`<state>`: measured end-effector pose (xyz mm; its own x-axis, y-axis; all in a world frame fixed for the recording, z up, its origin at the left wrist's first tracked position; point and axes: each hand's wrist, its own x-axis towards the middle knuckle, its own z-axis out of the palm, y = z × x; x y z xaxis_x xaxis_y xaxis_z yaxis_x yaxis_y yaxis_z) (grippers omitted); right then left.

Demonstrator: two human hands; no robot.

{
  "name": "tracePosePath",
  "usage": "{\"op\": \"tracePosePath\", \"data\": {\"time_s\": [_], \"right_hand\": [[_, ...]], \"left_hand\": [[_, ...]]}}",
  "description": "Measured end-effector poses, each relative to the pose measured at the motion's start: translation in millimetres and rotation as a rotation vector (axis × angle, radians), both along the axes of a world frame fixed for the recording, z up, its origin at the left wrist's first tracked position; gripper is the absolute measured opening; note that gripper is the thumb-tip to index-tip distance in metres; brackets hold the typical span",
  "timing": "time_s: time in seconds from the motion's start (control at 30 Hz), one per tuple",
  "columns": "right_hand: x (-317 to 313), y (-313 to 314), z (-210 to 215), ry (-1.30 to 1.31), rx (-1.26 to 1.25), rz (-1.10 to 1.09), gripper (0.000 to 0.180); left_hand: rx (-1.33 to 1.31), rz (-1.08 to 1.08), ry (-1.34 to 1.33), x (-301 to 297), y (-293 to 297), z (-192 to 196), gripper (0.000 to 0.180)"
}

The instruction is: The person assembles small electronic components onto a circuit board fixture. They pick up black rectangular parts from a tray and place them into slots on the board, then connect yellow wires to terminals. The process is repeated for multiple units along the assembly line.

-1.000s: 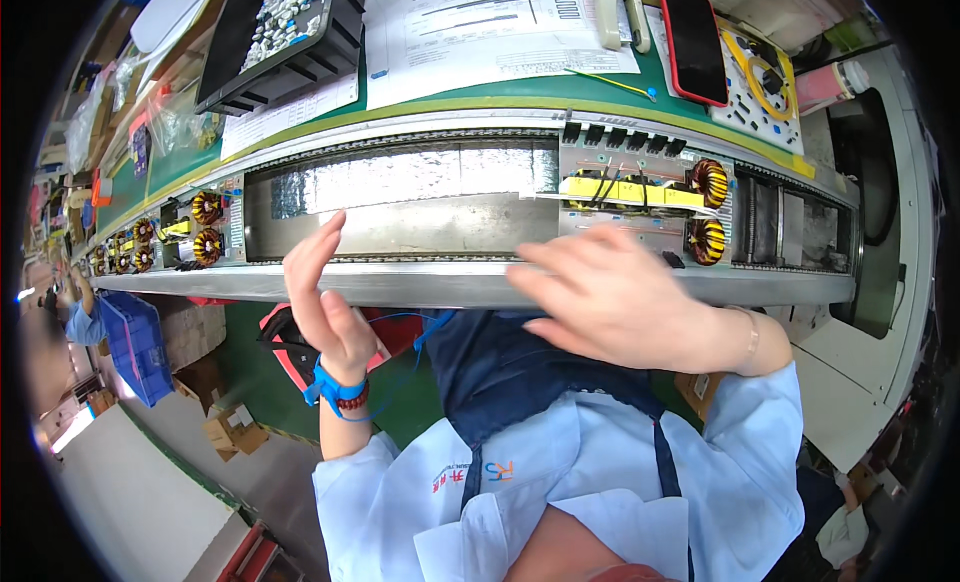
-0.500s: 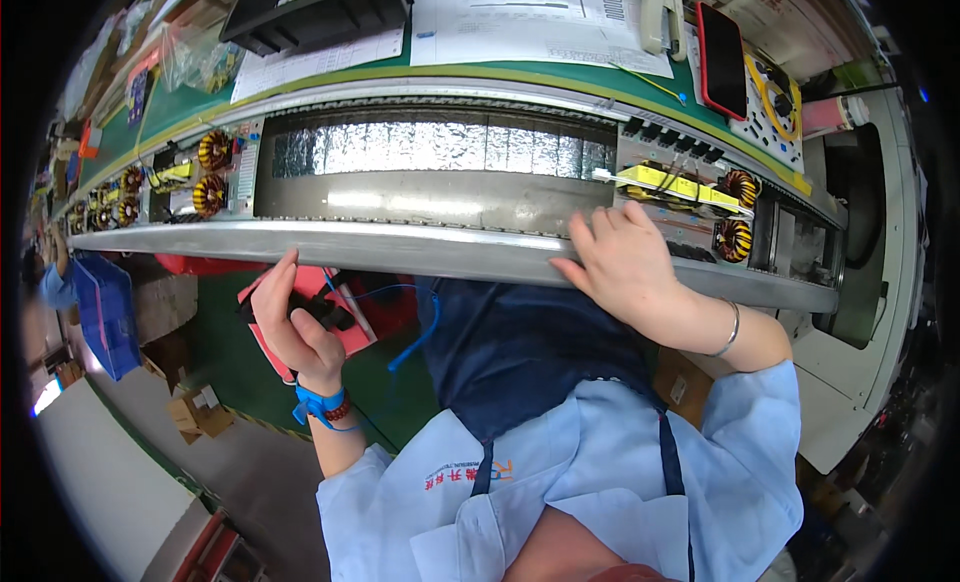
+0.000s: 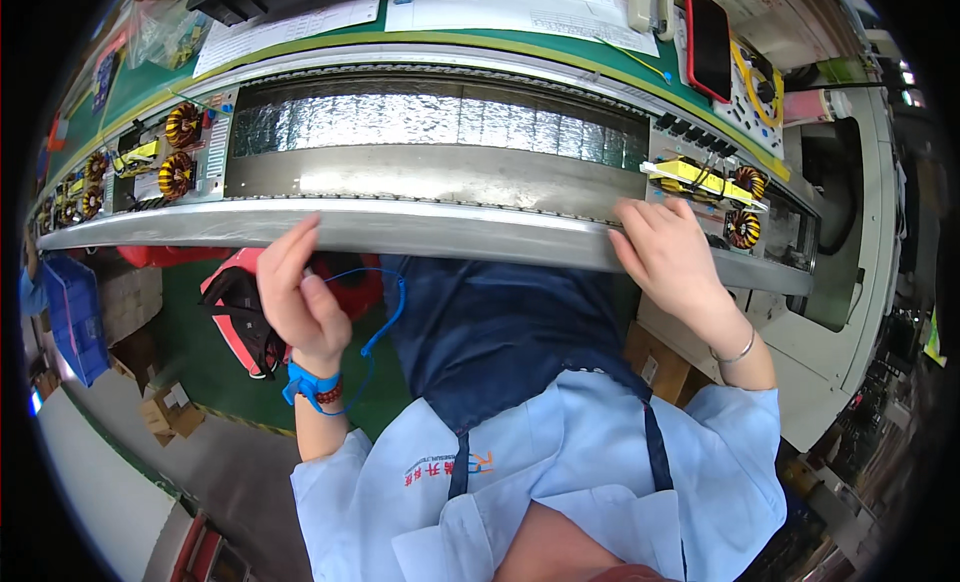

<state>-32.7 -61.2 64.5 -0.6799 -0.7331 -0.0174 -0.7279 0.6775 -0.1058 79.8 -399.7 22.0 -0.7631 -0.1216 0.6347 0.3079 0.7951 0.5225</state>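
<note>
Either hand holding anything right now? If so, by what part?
Nothing is gripped. The right hand rests flat, fingers spread, on the conveyor's metal front rail beside a circuit board. The left hand is open below the rail, empty.

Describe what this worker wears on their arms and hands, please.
Both hands are bare, without gloves. The left hand has a blue wrist strap with a thin blue coiled cord running off it. The right hand has a slim silver bangle. Light blue short sleeves cover the upper arms.

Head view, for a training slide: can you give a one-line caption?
Right hand rests on the conveyor's metal rail beside a coil-fitted circuit board; left hand hangs below the rail.
</note>
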Motion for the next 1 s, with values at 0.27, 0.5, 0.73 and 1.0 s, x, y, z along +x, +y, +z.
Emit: {"op": "tracePosePath", "data": {"time_s": [0.27, 0.5, 0.73, 1.0], "right_hand": [[-44, 60, 36, 0.25, 0.07, -0.071, 0.049], [-62, 78, 23, 0.173, 0.07, 0.026, 0.044], [-64, 88, 11, 0.216, -0.039, 0.068, 0.042], [-63, 101, 5, 0.245, -0.044, 0.085, 0.042]], "left_hand": [[0.762, -0.458, -0.558, -91, 141, 22, 0.031], [0.407, -0.618, -1.129, -181, 222, 2, 0.07], [0.588, -0.577, -1.174, -184, 239, -9, 0.057], [0.709, -0.59, -1.229, -179, 248, -2, 0.05]]}}
